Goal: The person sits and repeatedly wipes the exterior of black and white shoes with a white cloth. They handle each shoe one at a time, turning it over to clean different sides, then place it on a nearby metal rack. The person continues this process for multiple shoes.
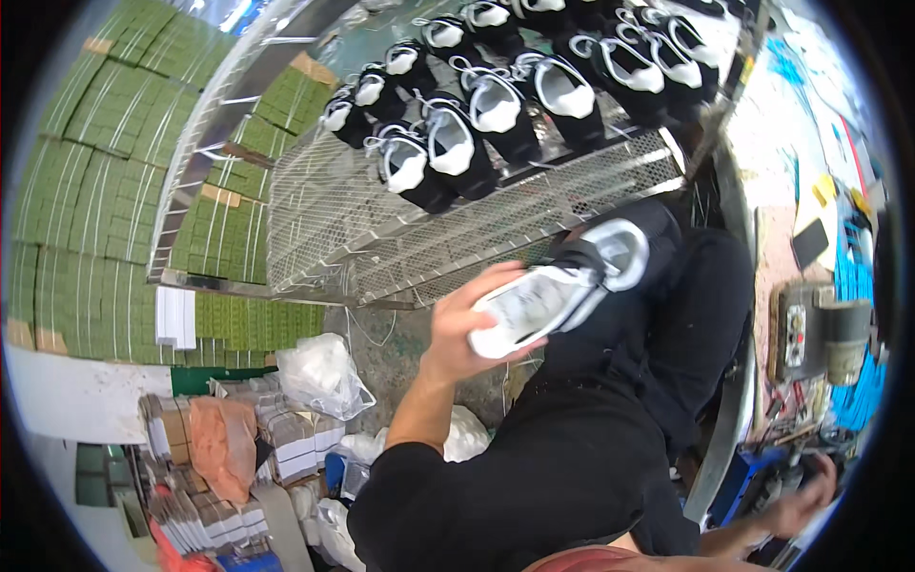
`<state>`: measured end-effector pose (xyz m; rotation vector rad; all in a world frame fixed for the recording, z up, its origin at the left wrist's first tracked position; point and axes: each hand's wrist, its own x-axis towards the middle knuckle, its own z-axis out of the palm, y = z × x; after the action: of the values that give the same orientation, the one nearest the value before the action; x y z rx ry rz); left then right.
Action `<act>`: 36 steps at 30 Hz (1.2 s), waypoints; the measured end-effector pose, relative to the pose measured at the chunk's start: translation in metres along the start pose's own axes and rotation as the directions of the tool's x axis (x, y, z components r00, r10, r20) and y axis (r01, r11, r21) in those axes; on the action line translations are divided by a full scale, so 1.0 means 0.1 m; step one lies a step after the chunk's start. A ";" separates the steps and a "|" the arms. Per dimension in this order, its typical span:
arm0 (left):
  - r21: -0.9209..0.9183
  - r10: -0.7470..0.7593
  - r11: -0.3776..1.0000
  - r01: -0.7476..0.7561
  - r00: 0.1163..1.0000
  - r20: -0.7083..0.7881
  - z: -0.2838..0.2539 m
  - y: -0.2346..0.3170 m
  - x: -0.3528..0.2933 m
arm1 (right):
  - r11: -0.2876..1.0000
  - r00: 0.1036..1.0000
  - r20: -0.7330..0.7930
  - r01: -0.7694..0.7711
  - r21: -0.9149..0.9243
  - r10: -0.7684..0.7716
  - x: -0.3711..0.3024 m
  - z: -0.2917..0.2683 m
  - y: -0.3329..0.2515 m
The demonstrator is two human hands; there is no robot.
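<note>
My left hand (pixel 467 329) is closed round one end of a black-and-white sneaker (pixel 534 307), holding it above my lap. Pale grey and white surfaces of the shoe face up, and a white-edged opening shows at its far end, over my dark trousers. At the lower right, my right hand (pixel 803 500) is over the cluttered end of the workbench (pixel 777 238), among tools. That hand is small and blurred near the rim, so its fingers and anything in them cannot be made out.
A mesh rack (pixel 324 219) ahead carries several black sneakers (pixel 496 105) with white linings. Stacked green boxes (pixel 86 191) fill the left side. Plastic bags (pixel 324 377) and cardboard bundles (pixel 295 439) lie at lower left. A grey machine (pixel 805 334) stands on the bench.
</note>
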<state>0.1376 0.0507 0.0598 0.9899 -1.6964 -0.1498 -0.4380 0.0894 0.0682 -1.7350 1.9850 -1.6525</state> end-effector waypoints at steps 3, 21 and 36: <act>0.517 0.185 0.856 -0.032 0.951 -0.247 -0.21 0.02 -0.20 | 0.994 0.855 0.512 -0.110 0.024 0.082 -0.40 1.54 -0.45; 0.525 -0.207 0.309 0.793 0.595 -0.777 -1.01 -1.11 0.10 | 0.977 0.609 0.773 0.011 0.214 -0.176 -0.72 3.13 -0.48; 0.977 0.458 0.088 -0.195 0.879 0.134 0.61 0.16 4.61 | 0.945 0.699 0.678 -0.012 0.327 -0.226 -0.72 3.06 -0.20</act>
<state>0.0602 -0.2713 0.3869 1.3908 -1.6575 1.5931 -0.2101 -0.0567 -0.0926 -1.9660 1.2087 -0.9717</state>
